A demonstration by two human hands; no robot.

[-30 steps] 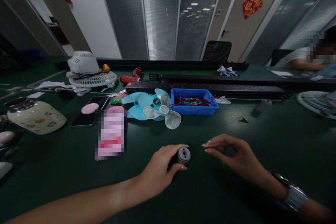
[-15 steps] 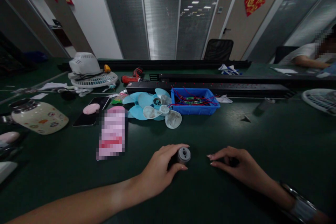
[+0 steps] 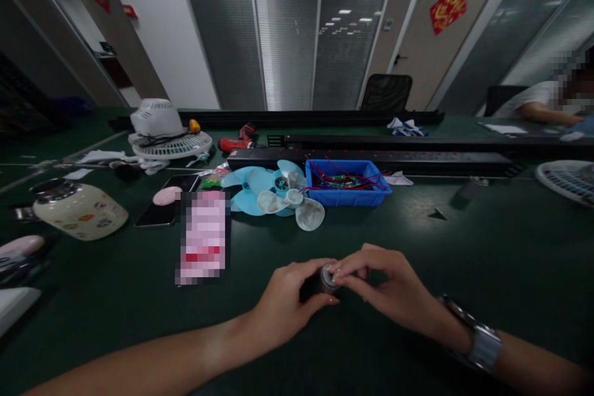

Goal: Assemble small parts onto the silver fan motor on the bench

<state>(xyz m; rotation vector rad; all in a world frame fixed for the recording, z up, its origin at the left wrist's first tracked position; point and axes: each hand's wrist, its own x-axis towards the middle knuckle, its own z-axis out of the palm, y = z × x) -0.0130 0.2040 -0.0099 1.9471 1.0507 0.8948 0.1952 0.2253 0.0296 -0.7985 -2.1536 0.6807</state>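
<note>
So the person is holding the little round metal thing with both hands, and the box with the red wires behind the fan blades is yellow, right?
Not quite. The head view shows the box with the red wires is blue, not yellow. The rest holds: the left hand and the right hand both hold the little round metal thing, and the box sits behind the fan blades.

A small cylindrical motor [image 3: 327, 277] lies on its side on the dark green surface [image 3: 417, 229], low in the middle of the view. Its body looks dark, and the round metal end cap, grey and faintly shiny, faces right and a little toward the camera. Most of the body is hidden; only the end cap and a sliver of the dark casing show. Details on the cap are too blurred to tell.
</note>
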